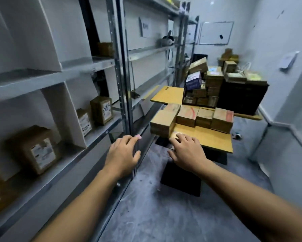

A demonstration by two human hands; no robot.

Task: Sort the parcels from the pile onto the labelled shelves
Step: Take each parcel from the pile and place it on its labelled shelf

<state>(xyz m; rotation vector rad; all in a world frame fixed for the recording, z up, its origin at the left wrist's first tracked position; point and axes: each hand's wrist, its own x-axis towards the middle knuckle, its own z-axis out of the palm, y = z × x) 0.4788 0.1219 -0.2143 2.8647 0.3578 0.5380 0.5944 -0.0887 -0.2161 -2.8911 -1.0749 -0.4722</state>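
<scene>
Just beyond the right hand, the nearest parcel sits on the counter's near-left corner, apparently lengthwise away from the person. Both hands are empty, fingers loosely spread. The left hand, beside the shelves, is slightly farther off.

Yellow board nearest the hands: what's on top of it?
A row of cardboard parcels sits along the far side of the yellow board, the leftmost overhanging its edge. The right hand covers the near left corner, hiding whatever lies beneath.
</scene>
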